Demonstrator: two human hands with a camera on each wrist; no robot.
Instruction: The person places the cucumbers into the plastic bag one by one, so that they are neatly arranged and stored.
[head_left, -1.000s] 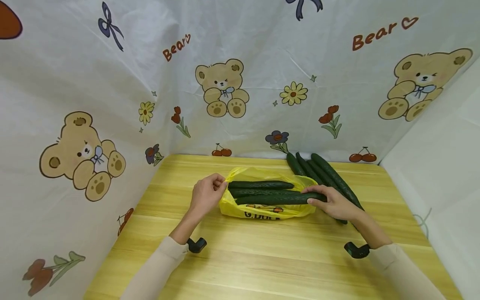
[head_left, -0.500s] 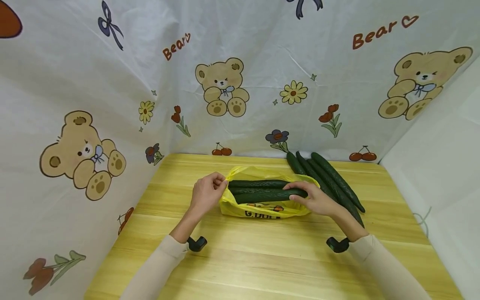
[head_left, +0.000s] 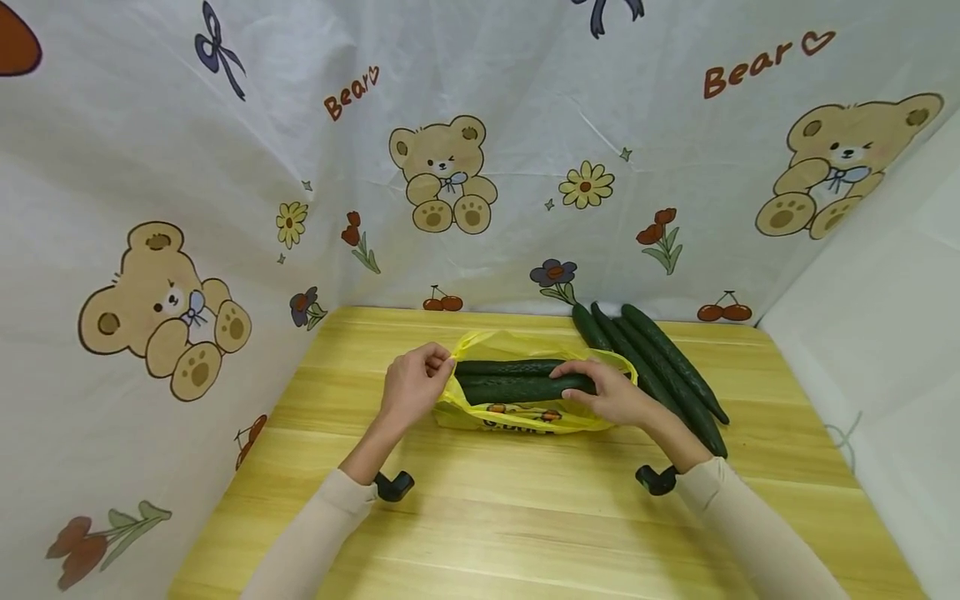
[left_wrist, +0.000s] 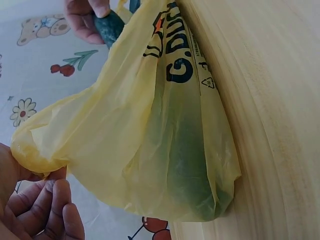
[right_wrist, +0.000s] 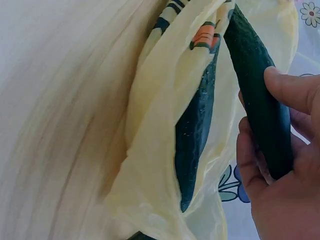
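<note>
Cucumber (head_left: 517,390), its right end gripped between thumb and fingers of my right hand (head_left: 611,396), lies lengthwise across mid-frame in the mouth of the yellow bag (head_left: 450,415), pointing left toward my left hand (head_left: 411,387), which pinches the bag's left rim.

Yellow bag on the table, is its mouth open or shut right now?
Open. In the head view, the left hand pinches the edge of the yellow bag, whose mouth gapes wide enough to show cucumbers inside.

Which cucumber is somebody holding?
The frontmost cucumber showing in the yellow plastic bag in the head view: the right hand grips its end. No hand holds the others.
</note>
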